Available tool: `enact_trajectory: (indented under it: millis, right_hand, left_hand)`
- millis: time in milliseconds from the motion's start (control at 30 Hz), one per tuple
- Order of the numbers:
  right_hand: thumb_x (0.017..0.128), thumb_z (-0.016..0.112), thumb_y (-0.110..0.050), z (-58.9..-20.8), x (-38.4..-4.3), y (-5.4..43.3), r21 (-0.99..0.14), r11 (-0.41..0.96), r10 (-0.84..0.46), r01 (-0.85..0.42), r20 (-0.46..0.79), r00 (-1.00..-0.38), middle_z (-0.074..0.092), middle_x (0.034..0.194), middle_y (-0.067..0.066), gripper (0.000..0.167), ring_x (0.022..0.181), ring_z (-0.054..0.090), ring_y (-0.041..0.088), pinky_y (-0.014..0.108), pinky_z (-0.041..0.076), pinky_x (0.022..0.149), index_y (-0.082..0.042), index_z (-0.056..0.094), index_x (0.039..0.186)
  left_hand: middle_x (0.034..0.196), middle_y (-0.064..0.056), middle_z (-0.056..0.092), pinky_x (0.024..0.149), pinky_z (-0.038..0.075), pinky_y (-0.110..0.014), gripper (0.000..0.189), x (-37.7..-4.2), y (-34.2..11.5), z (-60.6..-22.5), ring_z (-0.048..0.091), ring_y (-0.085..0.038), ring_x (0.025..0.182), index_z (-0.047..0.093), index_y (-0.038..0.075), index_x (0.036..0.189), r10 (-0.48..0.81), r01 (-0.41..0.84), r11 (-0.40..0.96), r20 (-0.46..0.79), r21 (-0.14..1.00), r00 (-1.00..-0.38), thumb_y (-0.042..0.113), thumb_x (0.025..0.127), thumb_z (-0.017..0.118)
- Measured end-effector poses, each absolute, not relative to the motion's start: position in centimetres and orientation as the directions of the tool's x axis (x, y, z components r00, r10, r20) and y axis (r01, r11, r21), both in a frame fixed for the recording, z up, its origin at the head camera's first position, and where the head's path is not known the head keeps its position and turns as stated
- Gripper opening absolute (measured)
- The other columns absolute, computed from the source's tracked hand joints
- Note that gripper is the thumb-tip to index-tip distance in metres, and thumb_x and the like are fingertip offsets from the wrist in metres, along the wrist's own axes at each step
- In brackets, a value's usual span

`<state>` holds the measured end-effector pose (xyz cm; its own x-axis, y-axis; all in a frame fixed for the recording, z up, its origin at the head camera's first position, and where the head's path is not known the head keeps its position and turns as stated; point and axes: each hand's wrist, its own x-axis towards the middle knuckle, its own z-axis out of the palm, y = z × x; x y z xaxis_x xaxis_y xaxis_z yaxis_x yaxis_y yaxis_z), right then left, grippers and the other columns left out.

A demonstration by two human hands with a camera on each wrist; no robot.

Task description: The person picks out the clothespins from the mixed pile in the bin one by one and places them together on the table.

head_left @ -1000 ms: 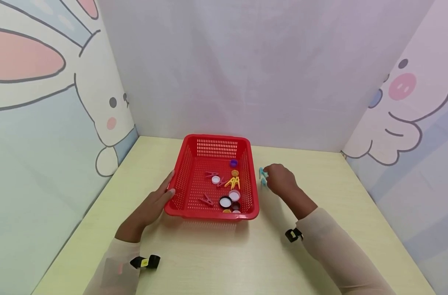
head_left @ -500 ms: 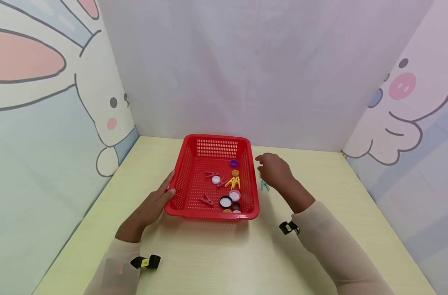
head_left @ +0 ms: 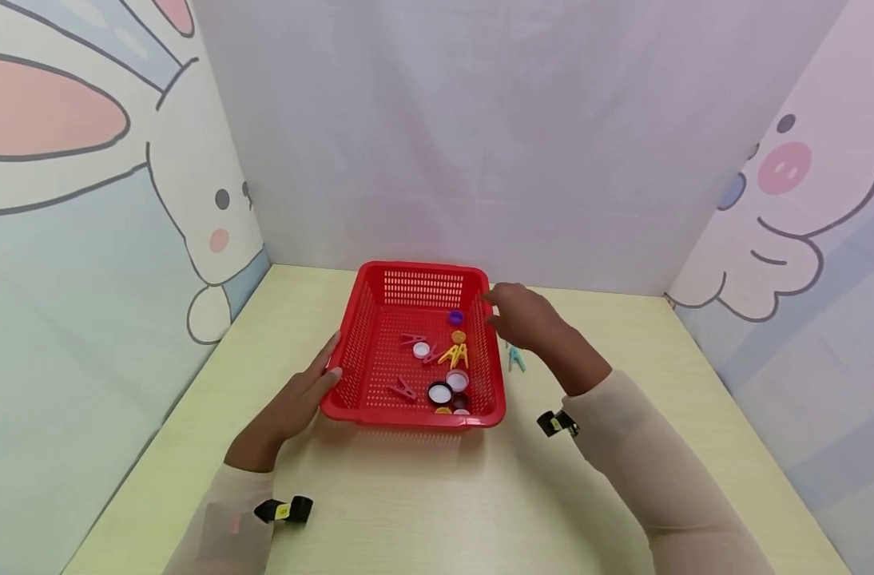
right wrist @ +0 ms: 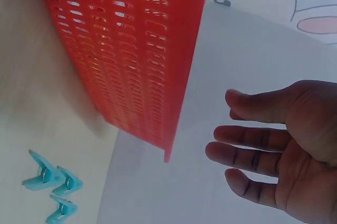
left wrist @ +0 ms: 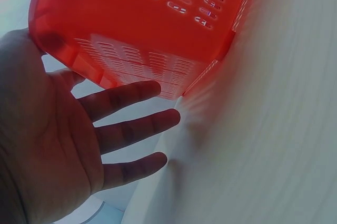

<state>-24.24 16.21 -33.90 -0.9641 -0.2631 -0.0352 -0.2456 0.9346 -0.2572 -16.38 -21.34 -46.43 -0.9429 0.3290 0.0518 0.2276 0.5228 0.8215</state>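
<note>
Basket point(head_left: 415, 419), red with slotted sides, stands upright on the pale table point(head_left: 394, 511) in front of me, near the back wall point(head_left: 480, 160). At its left side I have my left hand point(head_left: 303, 399) on the rim, thumb and one finger laid against it, the other three straight and spread outside. My right hand point(head_left: 526, 318) is by the far part of the right rim, fingers slightly bent and apart, nothing visible in them; whether they touch the rim I cannot tell. Inside, three pinkish-red clips point(head_left: 403, 389) lie spread out, and two yellow clips point(head_left: 462, 356) sit side by side toward the right. Round them are a purple cap point(head_left: 455, 318) at the far right, a white cap point(head_left: 421, 350) near the middle, and a black-rimmed cap point(head_left: 440, 394) nearer me, beside a pink cap point(head_left: 457, 380). Just outside the right side, three teal clips point(right wrist: 44, 176) lie close together on the table. A cartoon rabbit point(head_left: 200, 200) covers the left wall, a cartoon pig point(head_left: 811, 224) the right.
</note>
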Motion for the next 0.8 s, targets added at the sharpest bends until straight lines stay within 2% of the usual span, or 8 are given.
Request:
enact_trajectory:
  millis: [167, 267, 400, 500, 633, 800]
  right_hand:
    - [0.088, 0.092, -0.018, -34.6, -24.4, 15.0, -0.264, 0.917, -0.335, -0.299, -0.101, -0.937, 0.074, 0.142, 0.012, 0.058, 0.125, 0.073, 0.033, 0.05, 0.066, 0.094, -0.011, 0.072, 0.143]
    - [0.087, 0.093, -0.021, -35.2, -24.4, 14.2, -0.23, 0.912, -0.372, -0.34, -0.112, -0.921, 0.076, 0.139, 0.009, 0.056, 0.126, 0.072, 0.031, 0.052, 0.061, 0.105, -0.014, 0.075, 0.14]
    - [0.086, 0.094, -0.022, -36.3, -24.6, 13.4, -0.144, 0.904, -0.418, -0.401, -0.108, -0.902, 0.08, 0.128, 0.005, 0.045, 0.124, 0.07, 0.027, 0.06, 0.048, 0.112, -0.015, 0.082, 0.13]
    - [0.086, 0.093, -0.023, -37.2, -24.7, 12.8, -0.081, 0.899, -0.438, -0.431, -0.116, -0.892, 0.082, 0.118, 0.003, 0.038, 0.116, 0.07, 0.024, 0.059, 0.047, 0.11, -0.016, 0.085, 0.122]
    - [0.084, 0.094, -0.026, -38.4, -24.8, 12.4, 0.015, 0.892, -0.445, -0.452, -0.141, -0.884, 0.082, 0.11, 0.001, 0.037, 0.106, 0.066, 0.02, 0.055, 0.046, 0.108, -0.019, 0.085, 0.12]
    - [0.079, 0.098, -0.029, -39.7, -25.0, 12.2, 0.092, 0.89, -0.431, -0.447, -0.156, -0.889, 0.081, 0.104, 0.001, 0.042, 0.102, 0.064, 0.019, 0.057, 0.038, 0.111, -0.02, 0.086, 0.118]
  left_hand:
    - [0.135, -0.018, 0.066, 0.093, 0.058, -0.032, 0.074, -16.4, -21.3, -46.5, 0.066, -0.021, 0.11, 0.005, 0.025, 0.178, 0.327, 0.221, 0.516, 0.048, 0.827, -0.944, 0.036, 0.116, 0.044]
    - [0.134, -0.018, 0.066, 0.093, 0.057, -0.029, 0.074, -16.4, -21.3, -46.6, 0.066, -0.022, 0.11, 0.004, 0.026, 0.178, 0.331, 0.221, 0.514, 0.047, 0.829, -0.943, 0.035, 0.116, 0.044]
    - [0.135, -0.018, 0.066, 0.093, 0.057, -0.029, 0.074, -16.3, -21.2, -46.5, 0.066, -0.023, 0.11, 0.005, 0.029, 0.178, 0.327, 0.215, 0.508, 0.045, 0.834, -0.944, 0.035, 0.116, 0.044]
    - [0.137, -0.019, 0.065, 0.093, 0.057, -0.03, 0.074, -16.3, -21.2, -46.4, 0.066, -0.023, 0.111, 0.005, 0.028, 0.178, 0.328, 0.218, 0.508, 0.047, 0.833, -0.943, 0.034, 0.116, 0.045]
    - [0.138, -0.02, 0.065, 0.093, 0.058, -0.032, 0.074, -16.4, -21.3, -46.4, 0.066, -0.023, 0.111, 0.006, 0.025, 0.178, 0.335, 0.23, 0.504, 0.058, 0.832, -0.941, 0.035, 0.116, 0.045]
    - [0.14, -0.02, 0.064, 0.093, 0.058, -0.032, 0.074, -16.5, -21.3, -46.6, 0.066, -0.024, 0.113, 0.006, 0.027, 0.178, 0.329, 0.217, 0.504, 0.047, 0.836, -0.943, 0.034, 0.115, 0.045]
